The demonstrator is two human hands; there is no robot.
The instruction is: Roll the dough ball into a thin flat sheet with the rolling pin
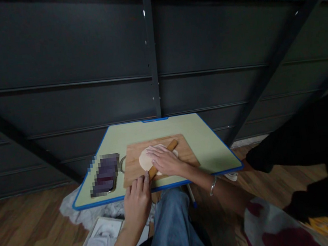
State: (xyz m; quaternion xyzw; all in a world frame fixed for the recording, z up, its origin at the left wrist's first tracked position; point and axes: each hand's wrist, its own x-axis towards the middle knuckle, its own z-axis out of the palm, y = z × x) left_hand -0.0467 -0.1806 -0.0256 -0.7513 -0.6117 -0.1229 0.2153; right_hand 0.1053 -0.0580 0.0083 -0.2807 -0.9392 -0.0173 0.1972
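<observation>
A wooden rolling pin [172, 145] lies slantwise across a flat round of pale dough [145, 160]. The dough rests on a wooden board [132, 158] with a metal ring handle at its left end. My left hand [137, 194] has its fingers curled round the near end of the pin, at the board's front edge. Stretched over the pin, my right hand [164, 159] lies flat with fingers extended on the dough. Its palm hides the middle of the pin and part of the dough.
The board stands on a small yellow-green table [211, 145] with a blue rim. A phone-like item [106, 174], pixelated, lies on its left side. Dark panelling [104, 102] rises behind. A box with white cloth [99, 242] sits below left. Another person's dark clothing [298, 142] is at right.
</observation>
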